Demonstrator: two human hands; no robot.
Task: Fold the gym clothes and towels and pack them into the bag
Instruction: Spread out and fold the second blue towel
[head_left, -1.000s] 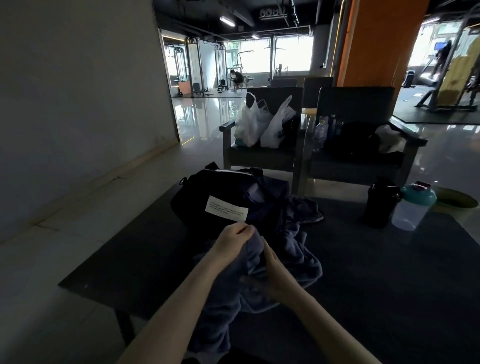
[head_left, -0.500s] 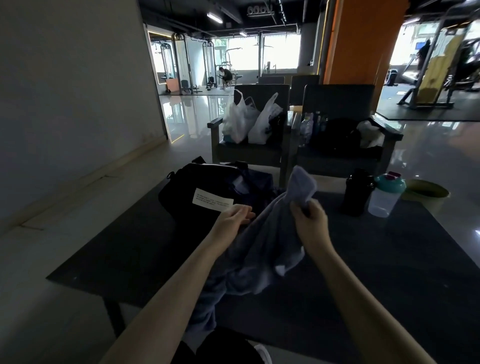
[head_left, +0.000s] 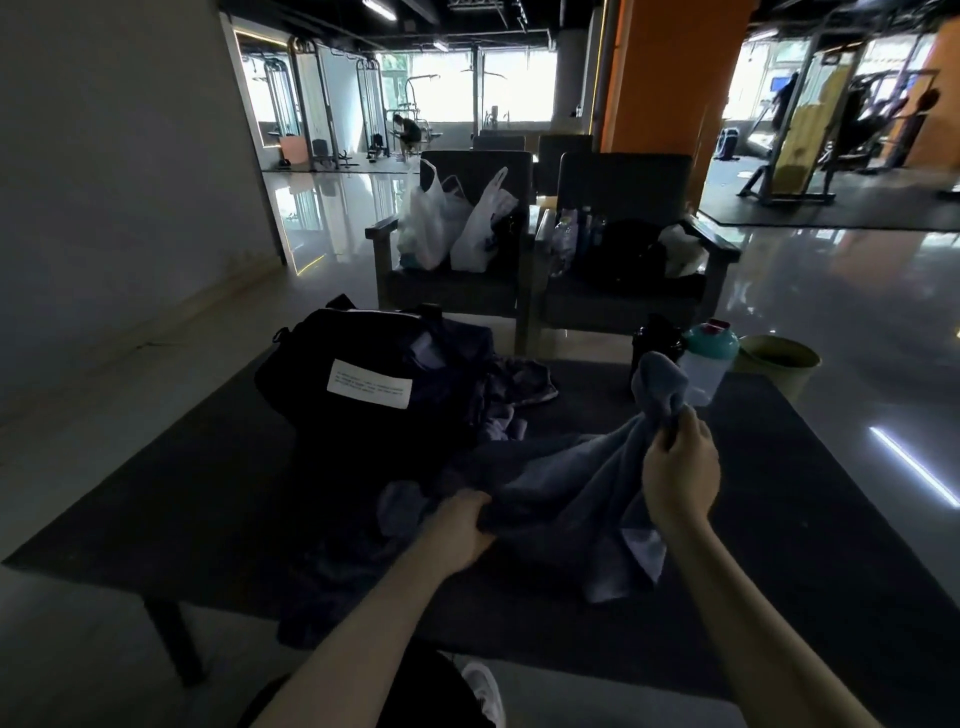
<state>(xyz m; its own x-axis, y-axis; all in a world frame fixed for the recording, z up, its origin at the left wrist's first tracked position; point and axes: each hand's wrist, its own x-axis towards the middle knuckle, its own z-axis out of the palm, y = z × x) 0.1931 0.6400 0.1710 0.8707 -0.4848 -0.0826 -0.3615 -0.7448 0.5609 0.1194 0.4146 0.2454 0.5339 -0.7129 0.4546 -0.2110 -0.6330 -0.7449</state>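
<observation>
A grey-blue towel (head_left: 561, 493) hangs stretched between my two hands above the dark table (head_left: 779, 545). My right hand (head_left: 680, 467) grips one corner, lifted at the right. My left hand (head_left: 460, 530) holds the towel's other end low, near the table's front. A black gym bag (head_left: 337, 374) with a white label stands at the table's back left. Dark crumpled clothes (head_left: 498, 389) lie against the bag's right side.
A black bottle (head_left: 655, 338) and a clear shaker with a teal lid (head_left: 709, 358) stand at the table's far right. Two dark armchairs (head_left: 623, 291) behind hold white plastic bags (head_left: 452, 223) and bottles. A yellow-green bin (head_left: 779, 358) sits on the floor.
My right hand carried the towel corner out to the right and my left hand dropped toward the front edge, spreading the towel wide. The camera tilted down slightly.
</observation>
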